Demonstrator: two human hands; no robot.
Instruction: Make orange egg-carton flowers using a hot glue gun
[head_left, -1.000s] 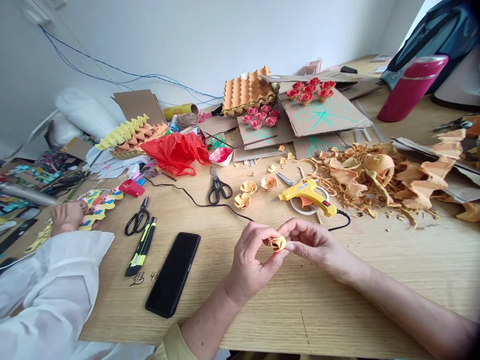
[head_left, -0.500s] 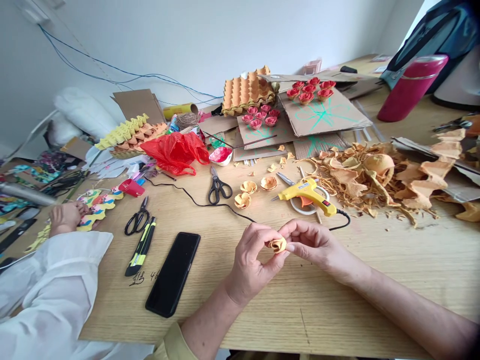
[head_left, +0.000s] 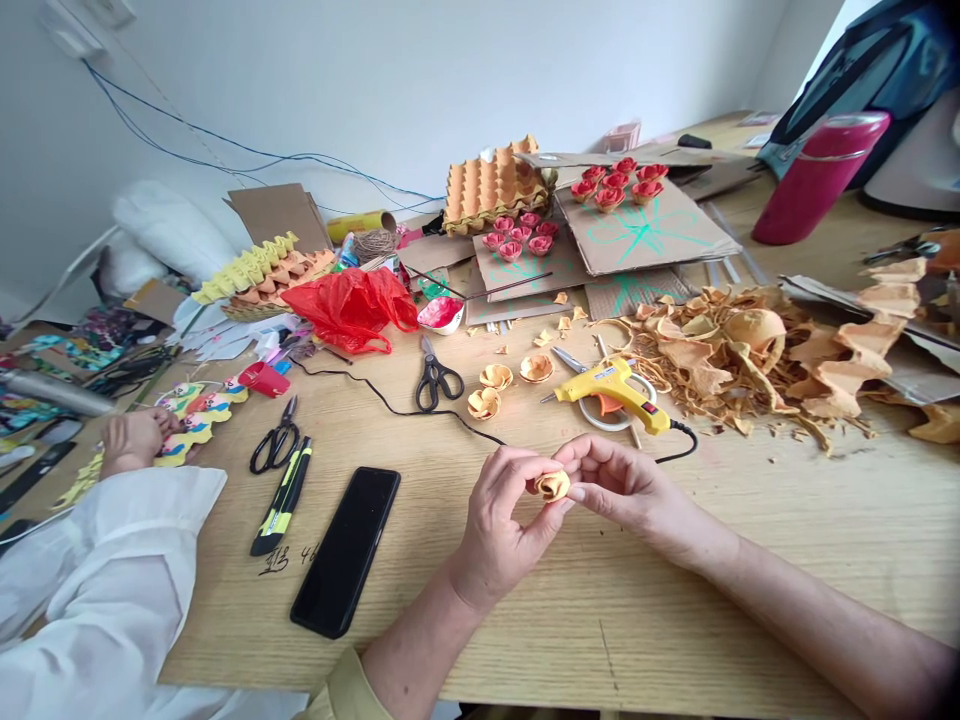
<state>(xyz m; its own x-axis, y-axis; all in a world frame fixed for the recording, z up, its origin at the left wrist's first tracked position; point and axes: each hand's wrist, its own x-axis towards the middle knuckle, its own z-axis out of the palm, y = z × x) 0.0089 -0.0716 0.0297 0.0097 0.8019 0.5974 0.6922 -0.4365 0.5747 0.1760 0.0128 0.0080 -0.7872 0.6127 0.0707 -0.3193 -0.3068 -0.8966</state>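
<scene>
A small rolled paper-pulp rosebud, pale orange, is held above the table between both hands. My left hand pinches it between thumb and fingers from the left. On the other side, the thumb and fingertips of my right hand are closed on its edge. Just beyond the hands lie several loose orange petal cups. A yellow glue gun rests on its side to their right, over a white tape ring and scissors.
Black scissors, a phone, a utility knife and more scissors lie leftward. Egg-tray scraps pile up at right, near a pink bottle. Red flowers stand on cardboard. Another person's hand is at far left.
The rosebud has tilted slightly, so its rolled centre shows more. Both hands keep their pinch in nearly the same place. The camera view has shifted a little.
</scene>
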